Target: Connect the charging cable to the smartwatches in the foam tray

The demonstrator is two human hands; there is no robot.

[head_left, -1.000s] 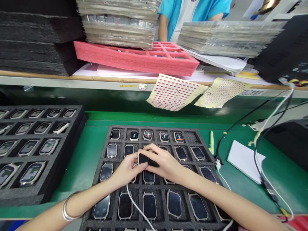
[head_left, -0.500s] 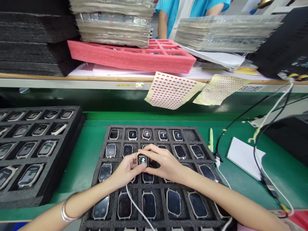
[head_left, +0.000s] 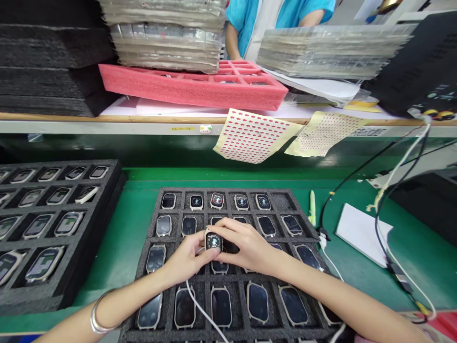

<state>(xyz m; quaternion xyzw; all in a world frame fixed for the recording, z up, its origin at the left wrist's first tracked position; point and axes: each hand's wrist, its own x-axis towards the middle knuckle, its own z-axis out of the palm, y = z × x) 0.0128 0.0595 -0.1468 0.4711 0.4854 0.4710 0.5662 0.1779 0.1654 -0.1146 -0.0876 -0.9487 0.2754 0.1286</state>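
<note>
A smartwatch without a strap [head_left: 213, 241], its screen lit with a dial, is held between my two hands above a black foam tray [head_left: 143, 267]. My left hand [head_left: 189, 255] grips its left side, thumb at the lower edge of the screen. My right hand [head_left: 246, 245] holds the right side with its fingers at the top edge and right corner. A white cable [head_left: 200, 307] runs from under my left hand down across the tray. Several more watches, such as a dark-screened watch [head_left: 221, 306], lie in the tray's compartments; my hands and forearms hide some.
A second foam tray of watches [head_left: 89, 238] stands at left. To the right are a green pen [head_left: 312, 208], white paper [head_left: 364, 233] and hanging cables [head_left: 383, 209]. The shelf above holds a pink foam tray [head_left: 193, 93] and stacked plastic trays [head_left: 167, 43]. A person in blue [head_left: 237, 19] is behind.
Both hands keep their hold on the watch, which sits slightly lower and to the right in the picture. The whole view has shifted a little; nothing was let go.
</note>
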